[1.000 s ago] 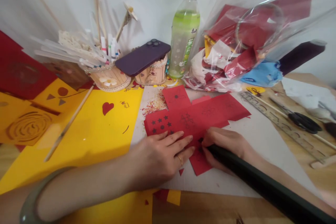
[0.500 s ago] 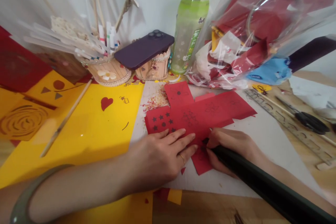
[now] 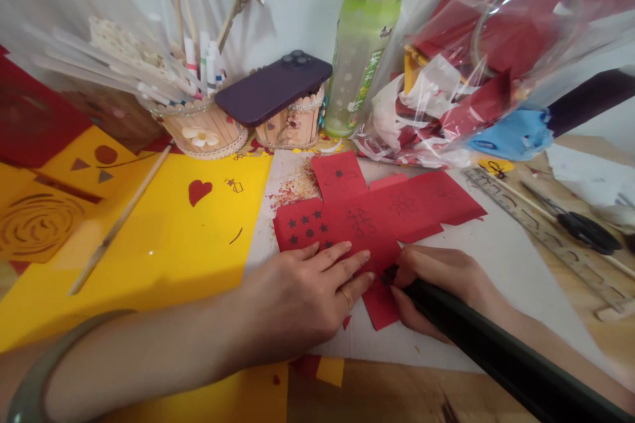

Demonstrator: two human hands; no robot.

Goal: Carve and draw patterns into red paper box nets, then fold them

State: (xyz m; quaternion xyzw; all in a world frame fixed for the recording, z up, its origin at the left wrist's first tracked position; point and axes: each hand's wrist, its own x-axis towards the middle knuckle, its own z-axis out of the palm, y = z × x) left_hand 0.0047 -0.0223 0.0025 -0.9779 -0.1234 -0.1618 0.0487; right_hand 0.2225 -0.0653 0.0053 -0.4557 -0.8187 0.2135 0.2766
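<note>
Our left hand (image 3: pixel 312 294) flat on one red card cutout (image 3: pixel 370 228), our right hand (image 3: pixel 449 271) pinching one black pen-shaped tool (image 3: pixel 496 347), two wood-slat pots (image 3: pixel 225 132) behind

The left hand (image 3: pixel 312 297), wearing a thin gold ring (image 3: pixel 348 300), lies spread on an irregular red paper cut-out (image 3: pixel 377 221) with dark patterns (image 3: pixel 309 232), above a pale flat sheet (image 3: pixel 506 277); the right hand (image 3: pixel 439 277) grips a long black tool (image 3: pixel 476 334), its tip at the cut-out. Behind, a dark purple phone (image 3: pixel 275 89) tilts atop a small wooden-slat basket (image 3: pixel 297 129).
</note>
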